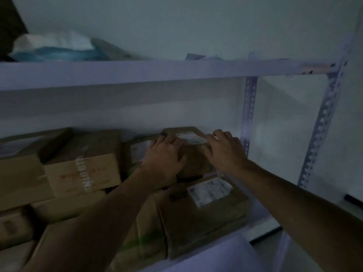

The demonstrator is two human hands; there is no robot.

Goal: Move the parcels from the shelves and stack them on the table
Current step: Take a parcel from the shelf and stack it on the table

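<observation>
A small brown cardboard parcel (193, 152) with a white label sits on top of a larger labelled parcel (204, 214) at the right end of the shelf. My left hand (165, 156) lies on the small parcel's left side, fingers over its top edge. My right hand (225, 150) rests on its right side, fingers spread across the top. Both hands touch the box; a firm grip does not show in the dim, blurred view. More brown parcels (82, 163) are stacked to the left on the same shelf.
A white metal shelf board (157, 72) runs overhead, carrying blue and white bags (55, 48). Perforated uprights (248, 112) (322, 124) stand at the right. White wall lies behind. The shelf's front edge (261, 230) is at lower right.
</observation>
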